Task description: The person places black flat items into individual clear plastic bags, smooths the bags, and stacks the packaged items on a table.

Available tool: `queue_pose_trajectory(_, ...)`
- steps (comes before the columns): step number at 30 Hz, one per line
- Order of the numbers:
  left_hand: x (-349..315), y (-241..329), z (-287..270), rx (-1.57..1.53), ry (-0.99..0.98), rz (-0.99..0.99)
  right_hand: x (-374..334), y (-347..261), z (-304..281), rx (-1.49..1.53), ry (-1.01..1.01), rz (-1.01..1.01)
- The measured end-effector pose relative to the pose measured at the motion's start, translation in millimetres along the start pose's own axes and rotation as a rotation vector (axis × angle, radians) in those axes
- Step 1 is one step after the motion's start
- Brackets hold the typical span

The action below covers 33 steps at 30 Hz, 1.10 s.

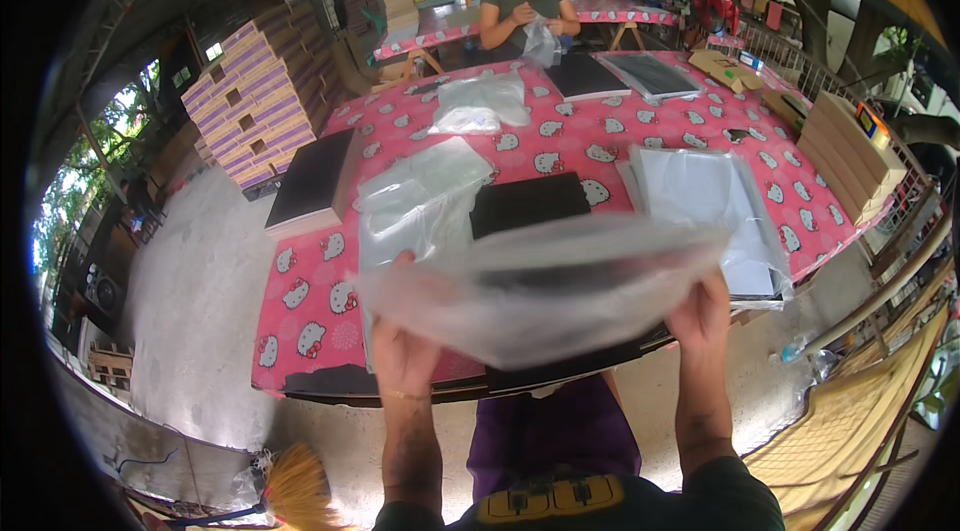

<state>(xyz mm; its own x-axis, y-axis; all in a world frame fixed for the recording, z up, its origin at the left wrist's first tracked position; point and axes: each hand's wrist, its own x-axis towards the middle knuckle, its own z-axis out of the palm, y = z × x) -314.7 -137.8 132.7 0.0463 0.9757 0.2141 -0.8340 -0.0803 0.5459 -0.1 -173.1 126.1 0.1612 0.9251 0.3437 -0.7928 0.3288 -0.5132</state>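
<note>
Both of my hands hold a clear plastic bag (540, 301) above the near edge of the table, its body blurred by motion. My left hand (408, 336) grips one end, with the fingers partly behind the film. At the other end my right hand (702, 309) is closed on it. Beneath and beyond the bag lies a black sheet or board (530, 203), partly covered. Left of it spreads a pile of clear plastic bags (415, 193). To the right is a stack of white sheets in clear plastic (700, 196).
A pink patterned cloth (300, 316) covers the table. A black-topped stack (315, 176) stands at its left edge, brown boards (850, 156) at its right. Across the table a person (525, 6) handles clear plastic beside black stacks (590, 79). Cartons (255, 101) rise at left; a broom (297, 486) lies below.
</note>
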Motion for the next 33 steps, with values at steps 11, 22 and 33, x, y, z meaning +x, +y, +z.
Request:
queue_pose_trajectory(11, 30, -16, -9, 0.241, -0.06, 0.129, 19, 12, 15, -0.04, 0.092, -0.034)
queue_pose_trajectory(22, 43, -35, -49, -0.148, -0.008, -0.144, 22, 34, 0, 0.088, 0.386, 0.04)
queue_pose_trajectory(33, 8, -80, -166, 0.295, 0.21, -0.294, -27, 87, -138, 0.108, 0.476, 0.274)
